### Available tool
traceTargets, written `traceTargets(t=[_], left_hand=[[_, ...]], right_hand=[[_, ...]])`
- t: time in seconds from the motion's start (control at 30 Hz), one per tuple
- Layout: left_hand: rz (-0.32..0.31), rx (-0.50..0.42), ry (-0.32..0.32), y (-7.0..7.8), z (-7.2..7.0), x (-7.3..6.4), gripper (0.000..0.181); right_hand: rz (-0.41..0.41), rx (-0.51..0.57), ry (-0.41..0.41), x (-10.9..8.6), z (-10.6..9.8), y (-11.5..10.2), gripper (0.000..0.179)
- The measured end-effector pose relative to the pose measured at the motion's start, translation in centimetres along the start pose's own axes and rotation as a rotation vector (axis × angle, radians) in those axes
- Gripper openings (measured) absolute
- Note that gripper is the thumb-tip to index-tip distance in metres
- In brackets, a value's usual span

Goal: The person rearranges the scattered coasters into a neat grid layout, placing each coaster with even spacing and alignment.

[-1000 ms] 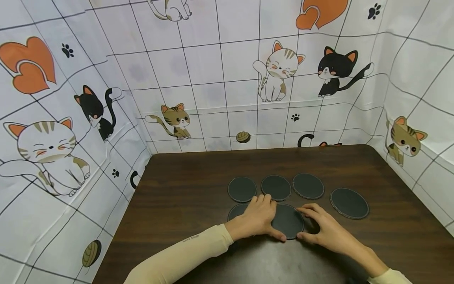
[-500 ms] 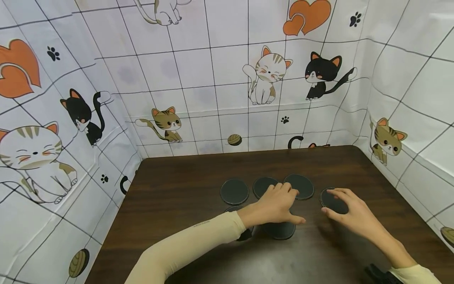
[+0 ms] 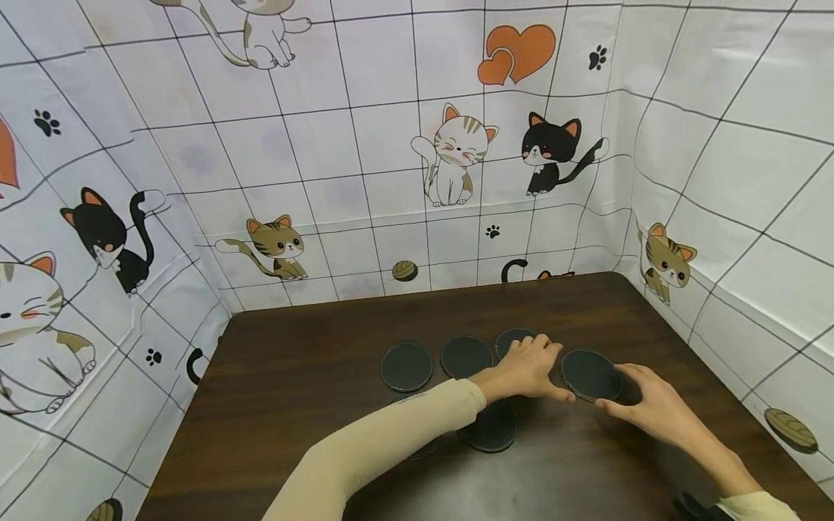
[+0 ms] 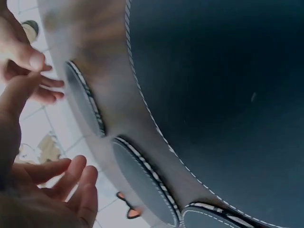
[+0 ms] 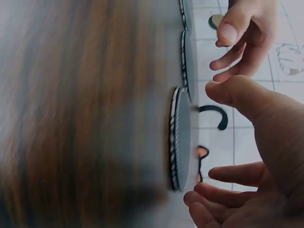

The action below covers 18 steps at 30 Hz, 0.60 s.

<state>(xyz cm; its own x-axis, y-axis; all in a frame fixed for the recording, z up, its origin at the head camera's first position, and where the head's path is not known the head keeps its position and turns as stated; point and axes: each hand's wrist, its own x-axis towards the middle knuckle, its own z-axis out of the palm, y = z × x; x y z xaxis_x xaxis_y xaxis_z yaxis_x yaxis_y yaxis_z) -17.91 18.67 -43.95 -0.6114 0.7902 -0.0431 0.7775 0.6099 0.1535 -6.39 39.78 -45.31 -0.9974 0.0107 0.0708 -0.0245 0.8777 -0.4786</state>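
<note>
Several round, dark grey coasters with stitched light edges lie flat on the table. The rightmost coaster (image 3: 591, 375) has a hand on either side of it. My left hand (image 3: 531, 369) stretches over the coasters with fingers spread, partly covering a back-row coaster (image 3: 513, 340). To the right, my right hand (image 3: 658, 409) curves loosely, thumb and fingers apart, fingertips close to the rightmost coaster's edge. In the right wrist view a gap shows between the right hand and the coaster (image 5: 183, 142). Nothing is held by either hand.
Two coasters (image 3: 407, 367) (image 3: 466, 356) sit further left in the back row. A front coaster (image 3: 491, 428) lies below the left wrist, another partly hidden under the sleeve (image 3: 397, 427). The brown table (image 3: 293, 362) meets a cat-print sheet (image 3: 365, 181) behind.
Both hands have left the front coaster and moved right, to either side of the rightmost coaster. The head view has turned to the right. The coasters stay in their arrangement.
</note>
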Motion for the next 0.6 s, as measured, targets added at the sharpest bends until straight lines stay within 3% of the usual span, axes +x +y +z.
traceTargets(t=[0.27,0.4,0.6], left_hand=[[0.048,0.108,-0.068,-0.3,1.6,3.5,0.103],[0.066,0.107,-0.108,0.1,2.2,4.3,0.105],[0.079,0.111,-0.086,-0.1,2.7,4.8,0.104]], right_hand=[[0.044,-0.046,-0.021,0.7,0.2,2.0,0.104],[0.063,-0.059,-0.014,0.8,0.3,2.7,0.106],[0.070,-0.044,0.002,1.3,0.6,3.0,0.104]])
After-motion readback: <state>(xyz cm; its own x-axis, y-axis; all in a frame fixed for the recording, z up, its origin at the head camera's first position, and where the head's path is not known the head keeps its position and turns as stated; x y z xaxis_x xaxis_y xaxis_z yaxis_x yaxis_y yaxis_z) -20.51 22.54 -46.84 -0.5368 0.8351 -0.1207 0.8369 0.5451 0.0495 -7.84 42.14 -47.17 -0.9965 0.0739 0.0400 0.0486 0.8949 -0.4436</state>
